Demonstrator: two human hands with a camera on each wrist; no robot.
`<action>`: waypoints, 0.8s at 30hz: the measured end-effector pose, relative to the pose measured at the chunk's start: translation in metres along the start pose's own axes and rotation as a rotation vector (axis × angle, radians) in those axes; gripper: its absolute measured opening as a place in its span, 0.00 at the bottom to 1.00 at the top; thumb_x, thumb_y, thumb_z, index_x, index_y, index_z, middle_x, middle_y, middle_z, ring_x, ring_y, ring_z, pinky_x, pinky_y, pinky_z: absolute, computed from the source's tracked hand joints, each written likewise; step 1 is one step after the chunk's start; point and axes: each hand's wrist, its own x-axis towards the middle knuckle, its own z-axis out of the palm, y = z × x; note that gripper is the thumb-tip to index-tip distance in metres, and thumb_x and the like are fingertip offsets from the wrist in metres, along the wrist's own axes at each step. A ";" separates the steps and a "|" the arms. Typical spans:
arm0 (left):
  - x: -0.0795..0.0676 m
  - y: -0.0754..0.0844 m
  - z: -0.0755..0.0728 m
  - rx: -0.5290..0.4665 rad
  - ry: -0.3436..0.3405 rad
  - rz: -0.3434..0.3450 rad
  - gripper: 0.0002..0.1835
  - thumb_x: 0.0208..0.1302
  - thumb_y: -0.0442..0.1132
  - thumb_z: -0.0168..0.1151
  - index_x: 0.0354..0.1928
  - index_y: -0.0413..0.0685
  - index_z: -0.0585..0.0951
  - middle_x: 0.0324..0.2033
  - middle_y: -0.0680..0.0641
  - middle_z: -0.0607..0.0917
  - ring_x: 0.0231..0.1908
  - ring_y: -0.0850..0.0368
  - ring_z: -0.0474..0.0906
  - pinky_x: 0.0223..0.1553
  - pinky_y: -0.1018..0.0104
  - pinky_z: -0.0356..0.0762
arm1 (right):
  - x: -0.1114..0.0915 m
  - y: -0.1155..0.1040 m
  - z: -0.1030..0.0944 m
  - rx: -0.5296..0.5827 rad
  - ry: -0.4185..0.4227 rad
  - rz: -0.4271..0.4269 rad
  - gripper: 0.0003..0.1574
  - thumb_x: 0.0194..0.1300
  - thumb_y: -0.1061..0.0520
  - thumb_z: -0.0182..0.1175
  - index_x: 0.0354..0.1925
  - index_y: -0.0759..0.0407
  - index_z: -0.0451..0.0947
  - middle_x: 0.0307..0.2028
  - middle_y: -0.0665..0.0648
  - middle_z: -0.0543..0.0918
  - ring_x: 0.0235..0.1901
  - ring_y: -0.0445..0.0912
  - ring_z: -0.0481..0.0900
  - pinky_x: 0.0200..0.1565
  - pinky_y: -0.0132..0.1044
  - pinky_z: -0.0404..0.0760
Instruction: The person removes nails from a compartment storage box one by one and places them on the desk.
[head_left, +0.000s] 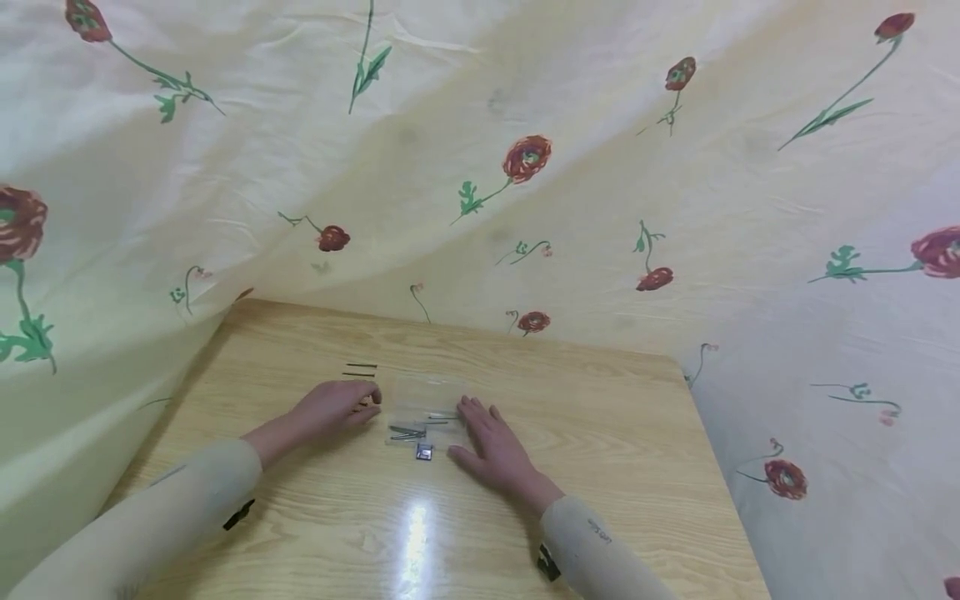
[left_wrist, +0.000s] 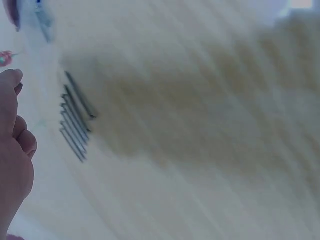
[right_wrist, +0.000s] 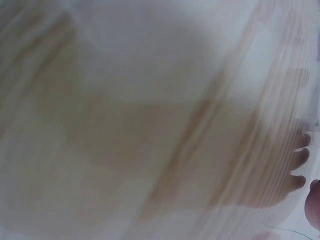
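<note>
My right hand (head_left: 495, 446) lies with its fingers spread and straight on the right side of a clear plastic bag (head_left: 420, 392). Inside the bag are several dark nails (head_left: 407, 433), and a small dark-and-white label (head_left: 423, 452) shows at its near edge. To the left, my left hand (head_left: 337, 406) hovers by the bag with its fingers bent and thumb apart; nothing shows between them. Several loose nails (left_wrist: 75, 117) lie side by side in a slanted row near it in the left wrist view. Seen from the head, the hand covers part of that row.
Under everything is a wood-grain table (head_left: 615, 467), with a bright light reflection near its front. A pale cloth (head_left: 420, 150) with printed red flowers hangs around its back and sides. Two nails (head_left: 360, 369) stick out past the left hand on the far side.
</note>
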 end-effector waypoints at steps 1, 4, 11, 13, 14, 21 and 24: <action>0.005 0.002 0.000 0.000 0.001 0.015 0.07 0.74 0.43 0.70 0.47 0.50 0.84 0.37 0.51 0.90 0.33 0.59 0.86 0.36 0.61 0.86 | 0.000 0.000 0.000 0.000 -0.001 -0.001 0.53 0.78 0.29 0.54 0.85 0.56 0.54 0.84 0.54 0.55 0.84 0.49 0.50 0.83 0.51 0.46; 0.020 0.008 0.003 0.007 -0.009 0.054 0.10 0.73 0.45 0.71 0.49 0.49 0.84 0.39 0.51 0.90 0.31 0.63 0.82 0.34 0.64 0.84 | -0.001 -0.002 -0.001 0.002 -0.006 0.002 0.53 0.78 0.29 0.55 0.85 0.55 0.54 0.84 0.54 0.54 0.84 0.49 0.49 0.83 0.51 0.46; 0.048 0.027 0.012 -0.046 -0.103 0.066 0.13 0.76 0.46 0.67 0.54 0.49 0.85 0.48 0.47 0.91 0.42 0.54 0.88 0.45 0.57 0.88 | 0.000 -0.002 -0.002 0.008 -0.005 0.009 0.53 0.78 0.29 0.54 0.85 0.54 0.54 0.85 0.54 0.54 0.84 0.48 0.49 0.83 0.51 0.45; 0.053 0.031 0.014 -0.071 -0.130 0.063 0.13 0.77 0.46 0.67 0.55 0.49 0.85 0.49 0.47 0.91 0.47 0.51 0.89 0.50 0.54 0.88 | 0.001 -0.001 -0.003 0.003 -0.003 0.012 0.53 0.78 0.28 0.54 0.85 0.54 0.53 0.85 0.53 0.54 0.84 0.47 0.48 0.83 0.49 0.44; 0.055 0.033 0.016 -0.086 -0.145 0.060 0.13 0.77 0.45 0.66 0.56 0.48 0.85 0.50 0.46 0.91 0.49 0.50 0.88 0.52 0.53 0.87 | 0.001 -0.001 -0.003 0.002 0.000 0.010 0.53 0.78 0.29 0.54 0.85 0.54 0.53 0.84 0.53 0.54 0.84 0.47 0.48 0.83 0.49 0.44; 0.064 0.041 0.022 -0.105 -0.176 0.104 0.10 0.78 0.42 0.65 0.54 0.48 0.86 0.51 0.47 0.91 0.52 0.49 0.88 0.57 0.51 0.86 | 0.001 -0.004 -0.006 0.019 0.005 0.003 0.53 0.78 0.30 0.56 0.85 0.56 0.55 0.84 0.53 0.56 0.84 0.48 0.49 0.83 0.49 0.45; 0.066 0.041 0.023 -0.110 -0.173 0.130 0.09 0.77 0.41 0.65 0.53 0.48 0.86 0.51 0.46 0.91 0.52 0.49 0.88 0.57 0.50 0.85 | 0.001 -0.004 -0.007 0.027 0.009 -0.004 0.53 0.78 0.31 0.57 0.84 0.57 0.55 0.84 0.56 0.57 0.84 0.50 0.51 0.83 0.52 0.47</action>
